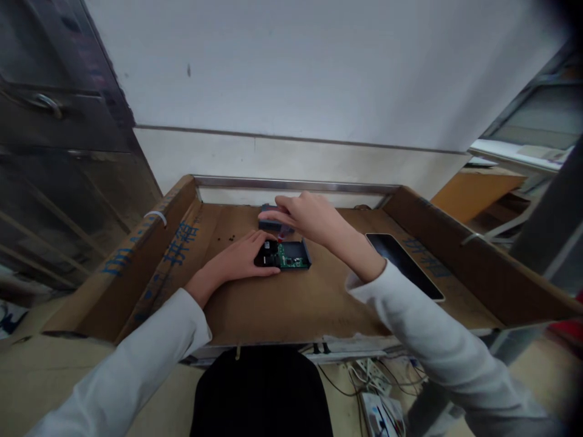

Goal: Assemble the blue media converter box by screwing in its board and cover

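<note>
A green circuit board [291, 260] sits in a small dark open case [306, 250] on the cardboard. My left hand [243, 258] grips the case's left end, thumb along the near side and fingers over the far side. Above it, my right hand [312, 215] is closed around what looks like a screwdriver [284, 233], upright, with a translucent handle and a red part low down. Its tip meets the board area near black components; the exact contact is too small to see. Just behind, a dark grey casing part [268, 224] is partly covered by my right hand.
Several tiny dark pieces, perhaps screws [231, 238], lie left of the case. A black tablet-like slab [403, 264] rests on the right. Raised cardboard walls [437, 243] border the work surface [273, 312]. Cables and power strips [376, 376] are below on the floor.
</note>
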Demonstrator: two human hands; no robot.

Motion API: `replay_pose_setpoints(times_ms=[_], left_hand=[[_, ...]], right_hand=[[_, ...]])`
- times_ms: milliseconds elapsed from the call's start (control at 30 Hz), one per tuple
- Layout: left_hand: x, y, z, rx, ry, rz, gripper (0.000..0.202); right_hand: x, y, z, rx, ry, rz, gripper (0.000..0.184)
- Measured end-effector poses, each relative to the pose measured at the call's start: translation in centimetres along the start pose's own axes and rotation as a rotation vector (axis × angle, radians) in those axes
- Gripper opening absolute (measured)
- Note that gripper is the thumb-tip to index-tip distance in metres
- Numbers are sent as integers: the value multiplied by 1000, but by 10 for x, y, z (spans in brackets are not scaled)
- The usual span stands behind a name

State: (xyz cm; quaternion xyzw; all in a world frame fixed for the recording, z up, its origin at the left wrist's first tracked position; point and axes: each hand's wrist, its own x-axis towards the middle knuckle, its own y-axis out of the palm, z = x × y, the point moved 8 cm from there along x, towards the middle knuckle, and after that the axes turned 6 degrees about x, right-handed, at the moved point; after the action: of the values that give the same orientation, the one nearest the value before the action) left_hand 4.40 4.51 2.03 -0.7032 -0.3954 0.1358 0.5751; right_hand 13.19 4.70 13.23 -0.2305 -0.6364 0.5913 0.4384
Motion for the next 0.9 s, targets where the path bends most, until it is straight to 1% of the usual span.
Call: replay_pose_setpoints(times_ms=[67,100,200,233,300,367,433,467,500,633,700,733,767,800,900], left_hand=[[0,-1,-1,-9,7,-6,60],[0,-1,-1,-13,12,-9,60],[0,-2,-2,-20,25,-7,59],[0,-2,-2,-20,29,-5,59],[0,-1,-2,-21,33,-1,59],[1,-1,-1,-19,29,-3,61],[1,0,0,-14,28,-6,61],[1,0,0,-13,30,-5,61],[1,0,-1,-14,32,-3,60],[1,-2,-3,-39,30,-6,59],[1,-3,-3,-44,21,-10,59],[0,-3,-4,-41,19,-10,59],[0,-3,-4,-37,19,-8,59],[0,-3,-4,-32,20,-6,59],[1,-3,-4,-29,26,-1,59]], right_hand=[[-1,1,-2,-13,27,20,46],[-3,3,-1,33,17,46,43],[-8,7,3,252,-87,172,17],[-10,9,6,317,-126,226,13],[-11,10,9,396,-170,294,13],[-9,9,10,401,-179,288,10],[-4,7,11,329,-157,236,6],[-2,7,11,275,-139,214,8],[-1,7,11,212,-119,193,14],[2,4,7,-66,7,63,50],[1,2,1,-123,91,21,63],[-1,2,-3,-103,119,25,66],[-2,2,-6,-52,131,45,65],[-4,4,-7,23,122,76,59],[-9,7,-5,293,-5,202,22]])
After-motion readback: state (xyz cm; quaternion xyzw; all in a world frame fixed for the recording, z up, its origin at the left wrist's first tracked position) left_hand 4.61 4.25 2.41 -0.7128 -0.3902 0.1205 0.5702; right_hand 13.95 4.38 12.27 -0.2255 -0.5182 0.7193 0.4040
